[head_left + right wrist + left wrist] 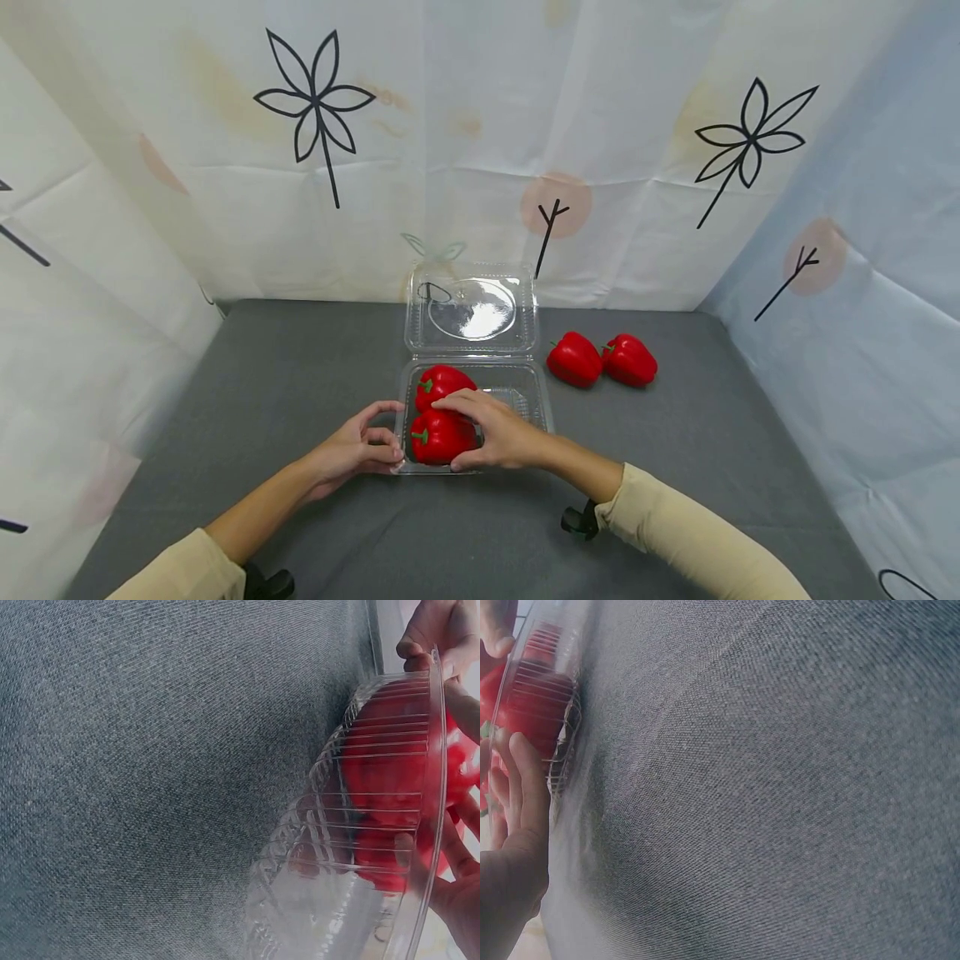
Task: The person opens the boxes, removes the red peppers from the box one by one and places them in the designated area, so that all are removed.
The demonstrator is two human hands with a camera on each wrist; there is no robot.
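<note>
A clear hinged plastic container (536,408) lies opened out on the grey cloth, its lid (480,308) tilted up at the back. Two red bell peppers are in its left half, a rear pepper (444,382) and a front pepper (442,437), with green stems facing left. My right hand (506,429) grips the front pepper, thumb at its near side and fingers over its top. At the container's left front corner, my left hand (360,450) pinches the rim. In the right wrist view the front pepper (390,750) shows through the ribbed container wall.
Two more red bell peppers, one on the left (574,360) and one on the right (630,361), lie side by side on the cloth to the right of the container. A white patterned curtain (480,150) surrounds the table (675,500) at the back and sides.
</note>
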